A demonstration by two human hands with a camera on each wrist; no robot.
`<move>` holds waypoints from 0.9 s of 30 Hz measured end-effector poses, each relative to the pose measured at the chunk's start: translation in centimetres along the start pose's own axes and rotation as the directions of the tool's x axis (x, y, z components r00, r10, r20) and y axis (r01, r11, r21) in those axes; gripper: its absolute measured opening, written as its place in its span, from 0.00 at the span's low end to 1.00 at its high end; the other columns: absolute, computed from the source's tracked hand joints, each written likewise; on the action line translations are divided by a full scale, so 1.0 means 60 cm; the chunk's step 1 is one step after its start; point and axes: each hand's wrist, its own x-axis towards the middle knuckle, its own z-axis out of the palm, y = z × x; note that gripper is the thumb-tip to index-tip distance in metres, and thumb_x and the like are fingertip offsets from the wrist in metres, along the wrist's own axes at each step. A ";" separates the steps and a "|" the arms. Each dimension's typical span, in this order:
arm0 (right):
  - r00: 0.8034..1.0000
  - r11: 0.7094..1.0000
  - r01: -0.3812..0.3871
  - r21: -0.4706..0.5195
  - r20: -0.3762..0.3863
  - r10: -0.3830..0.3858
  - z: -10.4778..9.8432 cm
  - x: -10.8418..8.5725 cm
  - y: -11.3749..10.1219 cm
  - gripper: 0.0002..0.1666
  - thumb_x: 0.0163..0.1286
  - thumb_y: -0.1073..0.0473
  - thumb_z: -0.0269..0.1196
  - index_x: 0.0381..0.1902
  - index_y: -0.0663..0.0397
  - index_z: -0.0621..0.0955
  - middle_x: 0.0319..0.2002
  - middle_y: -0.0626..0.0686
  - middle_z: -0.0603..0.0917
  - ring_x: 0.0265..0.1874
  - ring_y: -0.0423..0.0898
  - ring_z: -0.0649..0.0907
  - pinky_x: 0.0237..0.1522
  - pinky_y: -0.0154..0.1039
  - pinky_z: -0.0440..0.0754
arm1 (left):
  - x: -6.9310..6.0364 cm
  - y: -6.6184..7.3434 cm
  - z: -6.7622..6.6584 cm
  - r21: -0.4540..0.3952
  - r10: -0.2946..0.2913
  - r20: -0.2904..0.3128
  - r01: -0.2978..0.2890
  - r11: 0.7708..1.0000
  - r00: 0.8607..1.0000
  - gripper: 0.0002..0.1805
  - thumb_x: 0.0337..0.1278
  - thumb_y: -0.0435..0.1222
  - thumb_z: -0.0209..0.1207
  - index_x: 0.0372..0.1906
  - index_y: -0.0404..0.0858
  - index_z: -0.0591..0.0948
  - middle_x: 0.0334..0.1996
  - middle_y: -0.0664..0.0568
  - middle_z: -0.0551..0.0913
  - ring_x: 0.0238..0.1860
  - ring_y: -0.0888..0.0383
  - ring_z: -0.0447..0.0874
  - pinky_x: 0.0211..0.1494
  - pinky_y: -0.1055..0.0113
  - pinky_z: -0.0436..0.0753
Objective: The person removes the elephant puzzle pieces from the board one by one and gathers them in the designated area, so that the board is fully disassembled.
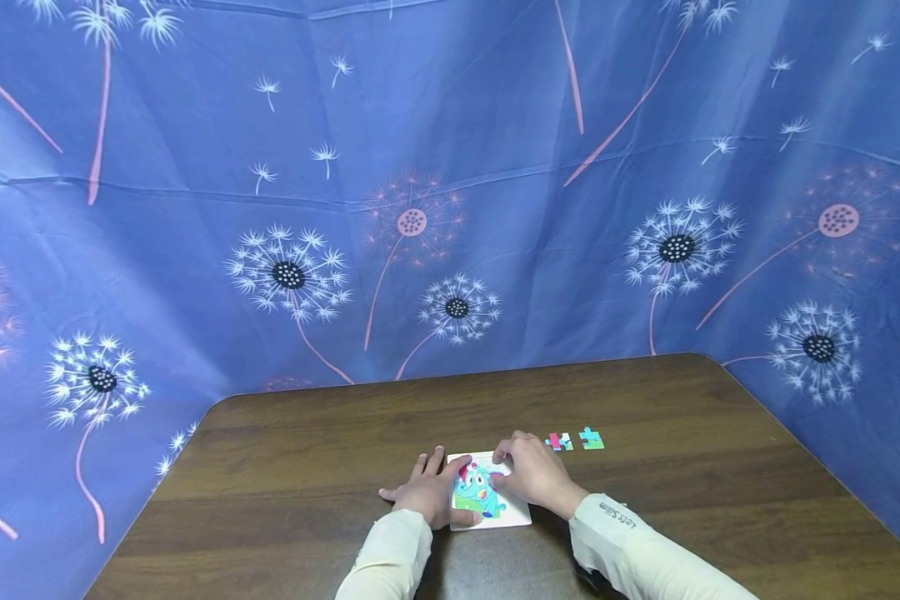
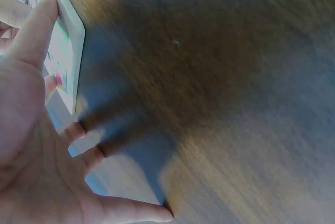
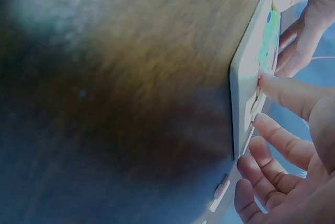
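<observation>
Find the board (image 1: 516, 517) flat on the table (image 1: 307, 500), between the left hand (image 1: 425, 497) and the right hand (image 1: 534, 475). Note the left hand spread wide, with thumb and forefinger laid on the board, gripping nothing; see the right hand curled, with a piece (image 3: 256, 98) apparently pinched between thumb and forefinger, low against the board. Cannot tell whether fully seated. Judge the board light, thin and stiff, perhaps wooden, likely to slide unless steadied by the rim. Expect hardly any weight in the piece; take by opposite edges, minding the slim knobs. Compare the loose pieces (image 1: 592, 439) just past the right hand: flat, brightly printed, knobbed and notched. Observe rounded corners on the board, dark streaky grain on the table, soft creases in the dandelion-printed cloth (image 1: 532, 208) behind.
</observation>
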 end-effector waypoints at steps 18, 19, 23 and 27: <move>0.999 0.999 0.001 -0.039 0.032 0.000 -0.007 0.009 -0.005 0.15 0.47 0.56 0.83 0.30 0.52 0.88 0.28 0.47 0.77 0.33 0.46 0.77 0.33 0.43 0.78 | -0.002 -0.002 -0.012 -0.018 0.048 -0.020 -0.048 0.999 0.999 0.46 0.46 0.57 0.76 0.73 0.55 0.71 0.76 0.44 0.62 0.76 0.39 0.59 0.54 0.13 0.57; 0.999 0.999 0.003 -0.040 0.033 -0.001 -0.006 0.009 -0.005 0.15 0.48 0.56 0.83 0.30 0.52 0.88 0.29 0.47 0.77 0.33 0.46 0.77 0.33 0.44 0.78 | -0.002 -0.002 -0.013 -0.012 0.053 -0.028 -0.053 0.999 0.998 0.46 0.45 0.57 0.76 0.73 0.55 0.72 0.76 0.44 0.63 0.75 0.39 0.60 0.55 0.13 0.56; 0.999 0.999 0.004 -0.041 0.034 -0.003 -0.005 0.009 -0.004 0.15 0.48 0.56 0.83 0.30 0.52 0.88 0.29 0.47 0.77 0.32 0.46 0.77 0.33 0.44 0.78 | -0.005 -0.005 -0.016 -0.003 0.088 -0.065 -0.089 0.996 0.994 0.47 0.42 0.56 0.78 0.71 0.53 0.73 0.74 0.42 0.66 0.74 0.38 0.62 0.57 0.13 0.55; 1.000 0.999 0.003 -0.045 0.030 -0.002 -0.003 0.008 -0.004 0.15 0.48 0.55 0.83 0.30 0.51 0.88 0.29 0.47 0.78 0.32 0.46 0.77 0.33 0.44 0.78 | -0.006 -0.014 -0.016 -0.019 0.122 -0.079 -0.123 0.992 0.989 0.46 0.42 0.55 0.78 0.71 0.52 0.74 0.74 0.41 0.66 0.75 0.37 0.61 0.56 0.14 0.57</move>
